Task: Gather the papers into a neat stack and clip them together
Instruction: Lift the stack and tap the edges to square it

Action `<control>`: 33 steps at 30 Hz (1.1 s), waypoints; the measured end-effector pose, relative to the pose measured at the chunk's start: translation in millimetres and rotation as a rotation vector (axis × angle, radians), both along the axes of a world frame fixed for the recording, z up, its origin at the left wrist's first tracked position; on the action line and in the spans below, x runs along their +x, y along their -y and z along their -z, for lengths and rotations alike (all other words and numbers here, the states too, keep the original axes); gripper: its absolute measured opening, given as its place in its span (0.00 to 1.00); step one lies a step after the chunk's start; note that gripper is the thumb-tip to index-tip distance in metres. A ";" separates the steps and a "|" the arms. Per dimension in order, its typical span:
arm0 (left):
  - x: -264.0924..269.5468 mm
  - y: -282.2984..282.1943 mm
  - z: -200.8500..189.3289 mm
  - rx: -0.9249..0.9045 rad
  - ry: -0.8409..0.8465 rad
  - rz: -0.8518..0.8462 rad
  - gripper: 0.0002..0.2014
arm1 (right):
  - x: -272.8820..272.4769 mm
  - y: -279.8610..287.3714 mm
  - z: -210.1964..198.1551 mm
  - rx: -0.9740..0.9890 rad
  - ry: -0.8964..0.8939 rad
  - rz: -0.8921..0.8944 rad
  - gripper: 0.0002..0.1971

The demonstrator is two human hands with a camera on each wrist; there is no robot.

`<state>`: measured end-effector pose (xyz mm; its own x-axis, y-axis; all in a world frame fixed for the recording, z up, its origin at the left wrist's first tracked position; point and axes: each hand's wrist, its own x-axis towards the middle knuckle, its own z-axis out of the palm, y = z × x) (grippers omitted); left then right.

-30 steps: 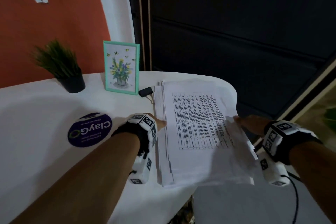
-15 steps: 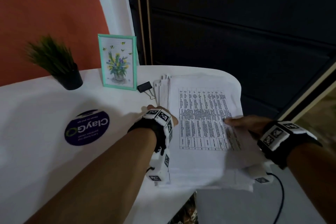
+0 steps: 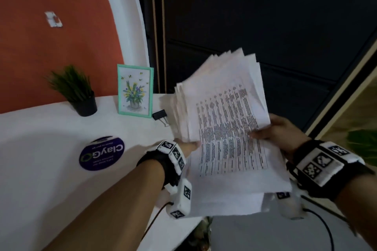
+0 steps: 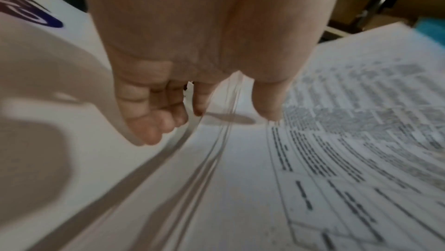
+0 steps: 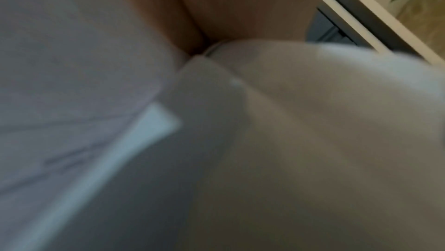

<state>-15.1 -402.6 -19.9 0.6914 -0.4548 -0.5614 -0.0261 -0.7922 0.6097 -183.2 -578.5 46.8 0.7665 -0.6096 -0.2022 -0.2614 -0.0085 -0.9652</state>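
A thick pile of white papers, its top sheet a printed table, is tilted up off the white table with its far edges fanned and uneven. My left hand grips the pile's left edge; in the left wrist view the thumb lies on the top sheet and the fingers curl at the edge of the papers. My right hand holds the right edge, thumb on top. The right wrist view is blurred and mostly filled by paper. A black binder clip lies on the table just left of the pile.
A teal picture frame and a small potted plant stand at the back of the table. A round purple sticker lies left of my left wrist. The table's rounded edge runs under the papers, with floor beyond.
The pile lay flat on the table with my hands at its sides. Now both hands grip it and its far end has risen off the table.
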 end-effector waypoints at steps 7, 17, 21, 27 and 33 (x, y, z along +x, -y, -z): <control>19.1 -78.5 -72.8 -0.794 0.005 -0.401 0.51 | 3.3 -60.7 -56.3 -0.034 0.278 -0.128 0.20; 29.0 -235.4 -150.6 -1.012 0.403 -0.682 0.31 | 75.4 -213.6 -80.1 -0.217 0.416 -0.212 0.14; 12.2 -266.8 -150.0 -1.028 0.474 -0.747 0.22 | 99.0 -269.6 -71.8 -0.279 0.495 -0.124 0.20; 4.7 -323.2 -122.2 -0.983 0.512 -0.763 0.24 | 102.3 -300.8 -38.9 -0.154 0.460 -0.136 0.21; -1.8 -358.1 -85.5 -0.972 0.451 -0.682 0.22 | 91.5 -306.6 -6.1 -0.029 0.421 -0.191 0.20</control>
